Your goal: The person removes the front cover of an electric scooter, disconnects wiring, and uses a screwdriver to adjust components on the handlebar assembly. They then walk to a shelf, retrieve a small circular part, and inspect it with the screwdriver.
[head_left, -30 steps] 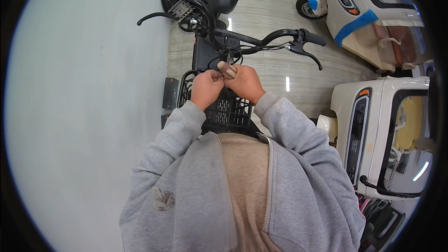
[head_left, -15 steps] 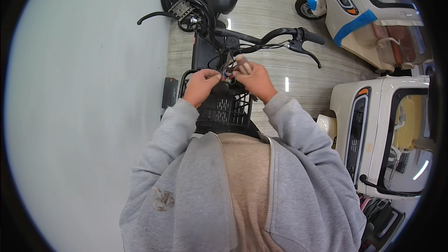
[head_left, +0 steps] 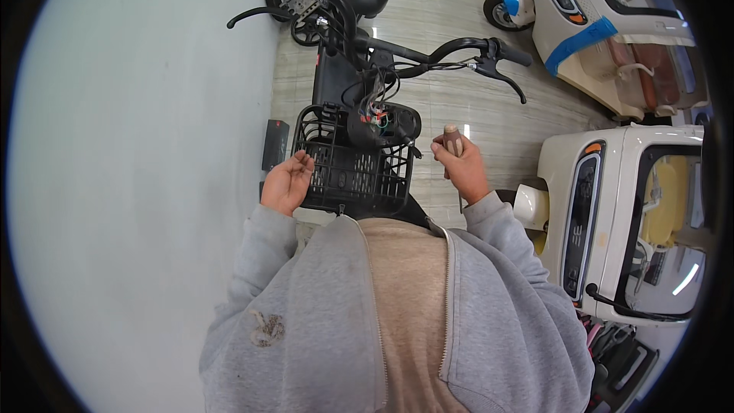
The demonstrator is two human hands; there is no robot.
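Brown-handled screwdriver point(head_left: 451, 140) (gripped upright).

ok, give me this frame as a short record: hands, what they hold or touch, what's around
left hand: open, palm up, at the left rim of the black basket
right hand: closed on a brown tool handle, held upright, right of the basket
scooter: black, handlebars in front of the person, loose coloured wires exposed above the basket
surroundings: white small vehicles on the right, pale wall on the left
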